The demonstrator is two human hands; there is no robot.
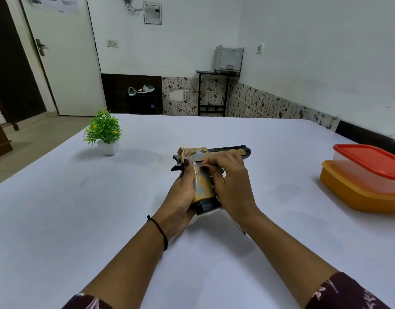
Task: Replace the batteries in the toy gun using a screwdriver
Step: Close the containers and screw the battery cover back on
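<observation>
So the person's got the toy gun (pixel 202 184) right between both hands, out in front of them over the white table (pixel 103 208). It's a tan-gold thing with a black barrel. The barrel sticks out past the right hand's knuckles, pointing off to the right, and the grip comes back toward the person, with a black base plate at the near end, down by the heels of the hands.

The left hand (pixel 179 195) is wrapped round the grip from the left side, with the thumb lying up along it toward the hammer end. The right hand (pixel 234 186) comes in from the other side, fingers curled over the trigger area, with the fingertips pinching at the top of the grip panel. So both hands are holding the gun, neither one is loose. Can't tell if the gun is touching the table or just held above it.

There's a black thread band (pixel 161 233) on the left wrist, and dark patterned sleeves (pixel 348 293) at the bottom edge. A thin something (pixel 242 229) pokes out from under the right wrist on the table, too hidden to say what it is.

Well off to the right of the right hand sits an orange tub (pixel 359 197), with a clear box with a red lid (pixel 368 166) stacked on top of it. Beyond and to the left of the left hand, well apart from it, stands a little green plant (pixel 104 130) in a white pot (pixel 108 148).
</observation>
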